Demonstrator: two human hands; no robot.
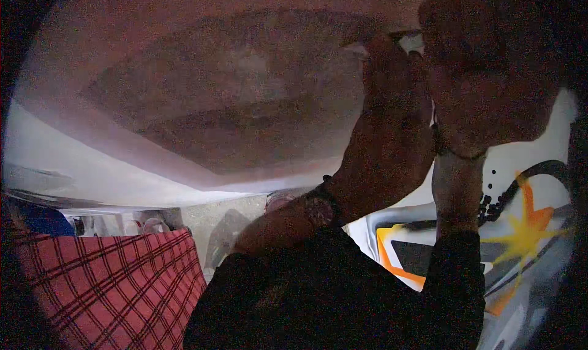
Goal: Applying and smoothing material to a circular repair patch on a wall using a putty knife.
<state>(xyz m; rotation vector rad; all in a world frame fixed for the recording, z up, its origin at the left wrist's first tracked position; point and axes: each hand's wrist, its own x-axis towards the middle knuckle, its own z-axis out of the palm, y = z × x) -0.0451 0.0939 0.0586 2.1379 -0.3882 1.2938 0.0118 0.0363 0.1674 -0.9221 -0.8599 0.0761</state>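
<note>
Both hands are raised close to the view and are very dark. My left hand (pixel 392 120), with a watch (pixel 320 210) on its wrist, reaches up from the lower middle. Its fingers bend in near the right side of a large pale pink surface (pixel 184 157), and what they hold is hidden. To the right, my right hand (pixel 490 89) appears curled, with a dark band (pixel 459 154) round its wrist. Darkness hides its fingertips and anything in them. A broad brownish shadow covers much of the pink surface; I cannot tell what this surface is.
Red checked cloth (pixel 116 276) fills the lower left, with a blue thing (pixel 46 221) and blurred clear items (pixel 122 222) behind it. On the right is a white surface painted with black, orange and yellow shapes (pixel 527 233). Black sleeves (pixel 294 289) cover my forearms.
</note>
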